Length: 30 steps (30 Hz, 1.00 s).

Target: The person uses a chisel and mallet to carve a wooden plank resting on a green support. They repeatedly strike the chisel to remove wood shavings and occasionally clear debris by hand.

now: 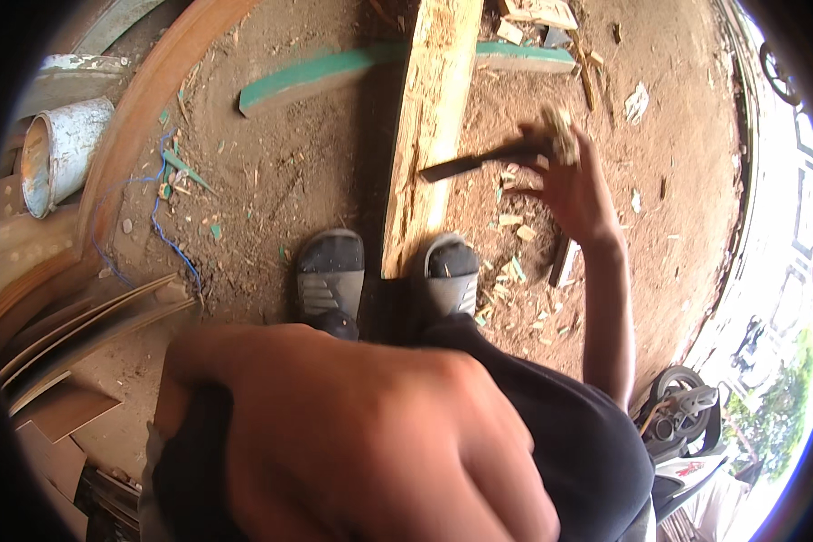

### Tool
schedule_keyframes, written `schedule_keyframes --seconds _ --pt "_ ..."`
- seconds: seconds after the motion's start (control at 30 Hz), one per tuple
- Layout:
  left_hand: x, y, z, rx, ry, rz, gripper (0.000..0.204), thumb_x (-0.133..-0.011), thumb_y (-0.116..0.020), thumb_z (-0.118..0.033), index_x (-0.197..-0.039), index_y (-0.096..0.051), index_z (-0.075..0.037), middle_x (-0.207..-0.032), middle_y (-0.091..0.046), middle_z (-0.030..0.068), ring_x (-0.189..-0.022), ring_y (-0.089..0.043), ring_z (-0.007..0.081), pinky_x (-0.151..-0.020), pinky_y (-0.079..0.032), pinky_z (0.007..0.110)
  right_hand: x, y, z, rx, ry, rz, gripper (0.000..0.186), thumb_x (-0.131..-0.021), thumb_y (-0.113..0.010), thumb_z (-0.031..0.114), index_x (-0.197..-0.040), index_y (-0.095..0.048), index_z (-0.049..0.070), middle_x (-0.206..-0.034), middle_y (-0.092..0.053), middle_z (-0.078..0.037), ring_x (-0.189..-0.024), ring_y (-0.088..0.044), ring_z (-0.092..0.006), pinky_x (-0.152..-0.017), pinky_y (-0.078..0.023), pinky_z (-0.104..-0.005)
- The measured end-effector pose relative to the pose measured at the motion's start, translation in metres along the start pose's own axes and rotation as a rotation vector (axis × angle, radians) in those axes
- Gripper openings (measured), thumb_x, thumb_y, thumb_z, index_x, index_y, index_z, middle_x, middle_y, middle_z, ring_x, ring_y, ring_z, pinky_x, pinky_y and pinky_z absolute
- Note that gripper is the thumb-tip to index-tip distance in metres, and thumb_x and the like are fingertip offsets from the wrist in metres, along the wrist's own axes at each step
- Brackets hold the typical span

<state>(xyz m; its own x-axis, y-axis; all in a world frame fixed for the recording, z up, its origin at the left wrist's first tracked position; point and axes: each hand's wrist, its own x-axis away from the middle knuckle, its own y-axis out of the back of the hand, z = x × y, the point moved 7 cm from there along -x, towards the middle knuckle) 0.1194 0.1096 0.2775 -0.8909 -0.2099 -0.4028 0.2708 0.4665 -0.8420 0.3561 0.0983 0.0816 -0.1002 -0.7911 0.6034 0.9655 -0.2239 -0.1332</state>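
Note:
My right hand (580, 197) is raised right of the plank, its fingers closed around the pale, frayed wooden handle (560, 135) of a chisel. The chisel's dark flat blade (456, 168) points left, its end above the plank; I cannot tell whether it touches. The long pale wooden plank (429, 117) has a rough, chipped surface and runs away from me between my sandalled feet. Close to the camera and blurred, what looks like my left hand (370, 415) fills the lower middle. Its fingers are mostly hidden.
A green-edged curved board (325, 74) lies crosswise beneath the plank. Wood chips (526, 233) litter the dirt floor. Leftward are a curved brown wooden frame (144, 99), a rusty white bucket (68, 154), blue string (167, 235) and thin boards (90, 325). A motorcycle (686, 406) stands at lower right.

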Motion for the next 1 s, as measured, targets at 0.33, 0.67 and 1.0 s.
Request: schedule_keyframes --seconds 0.33,0.67,1.0 --pt "0.121 0.137 0.064 -1.036 0.943 -0.406 0.039 -0.102 -0.056 -0.039 -0.100 -0.071 -0.004 -0.071 -0.064 0.0051 -0.069 -0.064 0.0212 -0.068 -0.048 0.034 0.079 -0.005 -0.015 0.198 -0.707 0.500 0.071 -0.093 -0.066 0.039 -0.144 -0.040 -0.003 -0.112 -0.070 -0.017 -0.090 -0.071 -0.0233 -0.070 -0.058 -0.0349" --pt "0.193 0.154 0.112 -1.898 0.312 -0.451 0.011 -0.089 -0.070 -0.016 -0.083 -0.067 -0.007 -0.075 -0.066 0.0063 -0.072 -0.063 0.0244 -0.071 -0.046 0.037 0.069 -0.030 -0.077 0.812 -0.784 0.594 0.040 -0.091 -0.063 0.029 -0.111 -0.065 -0.006 -0.099 -0.073 -0.016 -0.089 -0.070 -0.0230 -0.081 -0.054 -0.0355" --pt "0.174 0.168 0.130 -1.903 0.153 -0.400 0.011 -0.087 -0.069 -0.012 -0.080 -0.062 -0.009 -0.068 -0.056 0.0041 -0.066 -0.056 0.0219 -0.069 -0.043 0.037 0.035 -0.067 0.026 0.117 0.191 0.125 0.014 -0.101 -0.061 0.016 -0.099 -0.053 0.004 -0.075 -0.065 -0.006 -0.063 -0.063 -0.0104 -0.054 -0.050 -0.0251"
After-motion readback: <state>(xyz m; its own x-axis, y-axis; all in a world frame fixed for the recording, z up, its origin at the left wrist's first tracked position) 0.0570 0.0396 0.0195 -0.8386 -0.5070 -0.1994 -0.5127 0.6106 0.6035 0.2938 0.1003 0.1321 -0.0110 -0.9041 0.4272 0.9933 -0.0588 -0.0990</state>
